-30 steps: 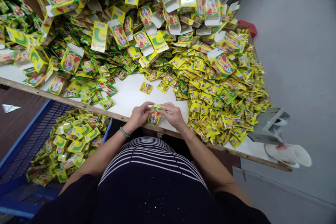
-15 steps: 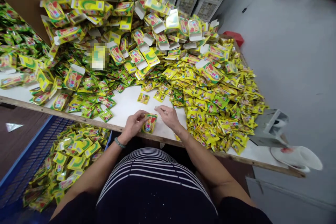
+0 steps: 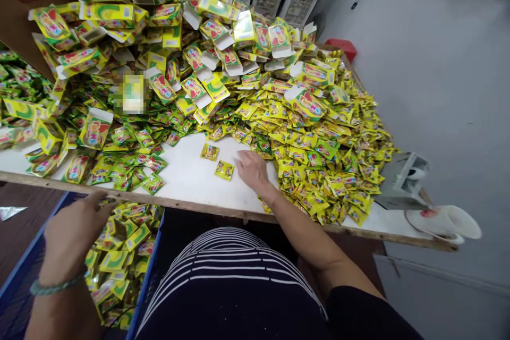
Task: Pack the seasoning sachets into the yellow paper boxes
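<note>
Blue crate (image 3: 150, 265), lower left: left hand (image 3: 74, 228) has moved over it, fingers loose. Its box left the table, can't spot it now, so probably finished. Centre: right hand (image 3: 252, 169), grip unclear, beside a yellow sachet (image 3: 224, 170) that's shifted nearer.

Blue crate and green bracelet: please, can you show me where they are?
Blue crate (image 3: 149, 276): head view, on its right-hand wall.
Green bracelet (image 3: 57, 289): head view, middle of its visible band.

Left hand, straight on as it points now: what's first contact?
Probably the wooden table edge. Height's unclear, though; if the left hand sits higher, the green packets just beyond.
</note>
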Demonstrator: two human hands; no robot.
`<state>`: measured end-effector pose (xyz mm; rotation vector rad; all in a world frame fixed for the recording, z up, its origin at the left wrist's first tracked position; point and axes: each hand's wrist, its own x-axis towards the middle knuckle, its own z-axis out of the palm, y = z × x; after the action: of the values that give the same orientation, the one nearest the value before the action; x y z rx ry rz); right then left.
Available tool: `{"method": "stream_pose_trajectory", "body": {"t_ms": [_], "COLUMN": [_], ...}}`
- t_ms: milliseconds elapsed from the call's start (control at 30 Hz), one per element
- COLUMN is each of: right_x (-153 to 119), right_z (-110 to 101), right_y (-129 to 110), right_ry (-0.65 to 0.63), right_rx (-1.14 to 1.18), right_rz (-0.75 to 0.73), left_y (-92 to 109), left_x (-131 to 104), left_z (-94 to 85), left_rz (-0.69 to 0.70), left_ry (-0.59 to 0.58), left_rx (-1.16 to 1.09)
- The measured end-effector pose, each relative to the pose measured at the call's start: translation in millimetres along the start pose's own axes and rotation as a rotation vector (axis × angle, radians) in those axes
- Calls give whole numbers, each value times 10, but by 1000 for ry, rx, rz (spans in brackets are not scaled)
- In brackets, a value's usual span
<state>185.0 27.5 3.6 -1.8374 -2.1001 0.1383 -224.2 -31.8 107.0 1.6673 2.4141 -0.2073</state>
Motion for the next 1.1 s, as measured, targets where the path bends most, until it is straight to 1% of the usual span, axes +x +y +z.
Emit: {"method": "stream_pose_trajectory", "body": {"t_ms": [33,100,133,200,267,333,400,467,533,600,667,733,800,900,967,1000,1033,1100], "right_x": [17,91,133,187,173,90,-30,-143,-210,-209,-147,-48,44,71,-23,-102,-193,-381], "right_z": [-69,-176,-211,-245,-254,-256,-256,-250,-238,-218,-195,-185,-203,-264,-280,-270,-246,-172], "right_y": [69,238,318,432,465,429,366,321,327,384,471,556,614,606,531,477,420,314], "right_ry": [57,108,103,86,109,178,246,284,308,296,230,152,127,208,257,245,203,63], "right_rx": [-85,-225,-260,-278,-242,-157,-23,115,151,48,-108,-208,-232,-168,-104,-71,-37,59], "right_rz": [63,158,173,148,104,64,24,15,59,93,68,31,35,67,9,-56,-136,-282], "left_y": [170,578,800,1245,1661,2020,2302,2490,2578,2582,2537,2474,2409,2318,2256,2224,2193,2134], "left_x": [-13,3,37,152,300,439,536,584,598,591,563,508,425,281,207,183,168,159], "left_z": [9,37,63,145,261,395,527,642,734,803,856,905,955,1025,1057,1067,1074,1080], "left_rz": [48,177,210,268,281,292,291,292,318,352,368,373,373,306,247,228,215,198], "left_ry": [19,58,93,147,145,169,165,122,79,58,50,-1,-134,-387,-481,-499,-501,-460], "left_rx": [1,-91,-151,-254,-311,-344,-323,-296,-317,-414,-571,-785,-1045,-1389,-1501,-1528,-1542,-1543]}}
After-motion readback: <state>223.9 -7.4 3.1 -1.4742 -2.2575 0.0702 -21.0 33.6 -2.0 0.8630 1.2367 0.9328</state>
